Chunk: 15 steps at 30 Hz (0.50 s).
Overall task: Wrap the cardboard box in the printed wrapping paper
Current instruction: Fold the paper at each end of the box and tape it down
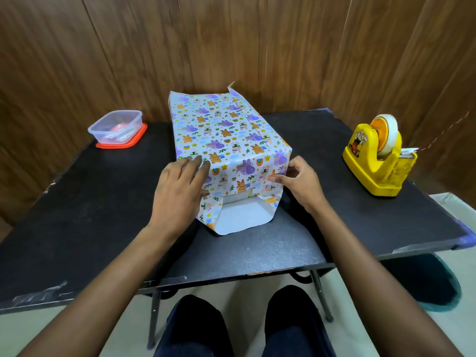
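While left hand (180,186) presses the wrapping paper (221,124) flat and right hand (296,181) pinches the side flap (277,161), the end fold at the worktop's (103,202) near edge looks underway; next likely bottom flap (239,217) up, then tape.

The far wall (108,47) is clad in brown wood-grain panels with narrow vertical seams, running the full width of the view. A table (85,215) with a matt black top stands against it. The top is scuffed, with worn tape residue (41,292) along its near left edge and blue tape (472,238) at the right corner. Thin dark metal legs (153,320) support it. The floor (247,305) is pale. On the floor at the near right lies a dark item with a teal edge (435,284), type unclear. Lighting is even, with a dull sheen on the table top.
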### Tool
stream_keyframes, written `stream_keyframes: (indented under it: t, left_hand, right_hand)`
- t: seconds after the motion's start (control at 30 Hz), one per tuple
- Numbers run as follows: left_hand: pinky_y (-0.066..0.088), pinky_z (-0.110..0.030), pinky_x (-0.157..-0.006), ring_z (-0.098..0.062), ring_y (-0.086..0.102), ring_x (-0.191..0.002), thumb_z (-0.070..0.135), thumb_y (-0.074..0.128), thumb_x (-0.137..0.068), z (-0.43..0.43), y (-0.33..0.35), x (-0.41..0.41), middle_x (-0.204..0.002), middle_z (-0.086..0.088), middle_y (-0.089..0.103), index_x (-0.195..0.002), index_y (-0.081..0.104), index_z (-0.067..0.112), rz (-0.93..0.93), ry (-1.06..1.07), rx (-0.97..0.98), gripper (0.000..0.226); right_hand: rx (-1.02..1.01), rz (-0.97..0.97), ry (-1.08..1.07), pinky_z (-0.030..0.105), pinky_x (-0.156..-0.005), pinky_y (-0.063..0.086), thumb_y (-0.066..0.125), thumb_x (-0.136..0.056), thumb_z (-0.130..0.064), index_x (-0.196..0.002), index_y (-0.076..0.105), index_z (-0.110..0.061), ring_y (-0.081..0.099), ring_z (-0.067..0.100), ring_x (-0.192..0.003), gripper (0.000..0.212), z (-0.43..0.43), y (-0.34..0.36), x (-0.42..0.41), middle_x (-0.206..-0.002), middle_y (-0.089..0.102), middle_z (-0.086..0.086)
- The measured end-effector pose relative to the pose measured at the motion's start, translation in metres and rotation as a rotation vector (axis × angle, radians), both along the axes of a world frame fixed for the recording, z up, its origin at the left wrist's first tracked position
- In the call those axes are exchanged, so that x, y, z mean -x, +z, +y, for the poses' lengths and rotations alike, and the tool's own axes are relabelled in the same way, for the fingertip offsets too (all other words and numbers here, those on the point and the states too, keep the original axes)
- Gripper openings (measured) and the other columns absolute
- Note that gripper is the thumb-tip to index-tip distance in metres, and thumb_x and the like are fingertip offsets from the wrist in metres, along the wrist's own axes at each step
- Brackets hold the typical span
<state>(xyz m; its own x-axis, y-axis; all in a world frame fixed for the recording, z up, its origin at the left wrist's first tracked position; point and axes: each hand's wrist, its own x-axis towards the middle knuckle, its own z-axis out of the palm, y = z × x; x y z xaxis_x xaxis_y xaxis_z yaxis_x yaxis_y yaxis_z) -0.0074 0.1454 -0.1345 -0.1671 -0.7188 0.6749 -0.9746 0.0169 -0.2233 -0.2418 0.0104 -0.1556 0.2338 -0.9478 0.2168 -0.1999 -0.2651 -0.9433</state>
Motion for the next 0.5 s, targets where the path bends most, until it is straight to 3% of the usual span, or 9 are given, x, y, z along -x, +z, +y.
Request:
stream_keyframes:
  t: [0.1,0.2,0.37,0.5]
  left_hand:
    - [0.038,-0.039,-0.081,-0.027,0.041,-0.093,0.017,0.088,-0.054,0.000,0.006,0.003,-0.105,-0.015,0.061,-0.128,0.047,0.005,-0.004,-0.005,-0.017,0.085]
    - [0.047,-0.039,-0.070,-0.026,0.038,-0.087,0.013,0.088,-0.053,-0.004,0.015,0.003,-0.098,-0.016,0.055,-0.136,0.042,0.012,-0.039,-0.021,-0.109,0.094]
    - [0.052,-0.044,-0.073,-0.036,0.053,-0.096,0.001,0.082,-0.047,-0.015,0.027,0.015,-0.119,-0.017,0.053,-0.140,0.035,0.020,-0.190,-0.031,-0.270,0.106]
    - [0.050,-0.056,-0.077,-0.043,0.054,-0.099,-0.007,0.068,-0.057,-0.019,0.028,0.025,-0.130,-0.023,0.049,-0.143,0.024,0.032,-0.303,-0.017,-0.332,0.104]
  right_hand:
    - [0.003,0.005,0.025,0.009,-0.060,0.045,0.083,-0.066,-0.013,-0.090,0.056,-0.003,0.055,-0.015,-0.065,0.038,-0.002,0.002,0.001,-0.078,0.058,-0.016]
    - [-0.013,-0.023,0.024,0.017,-0.064,0.049,0.084,-0.065,-0.012,-0.089,0.057,-0.002,0.057,-0.009,-0.068,0.038,-0.004,0.001,0.002,-0.078,0.059,-0.015]
    - [-0.041,-0.071,0.040,0.026,-0.070,0.054,0.084,-0.064,-0.010,-0.082,0.056,-0.009,0.060,0.000,-0.073,0.033,-0.002,0.002,0.002,-0.079,0.061,-0.013]
    - [-0.047,-0.100,0.043,0.026,-0.069,0.053,0.084,-0.063,-0.008,-0.078,0.056,-0.013,0.062,0.005,-0.075,0.032,-0.001,0.001,0.002,-0.081,0.063,-0.010]
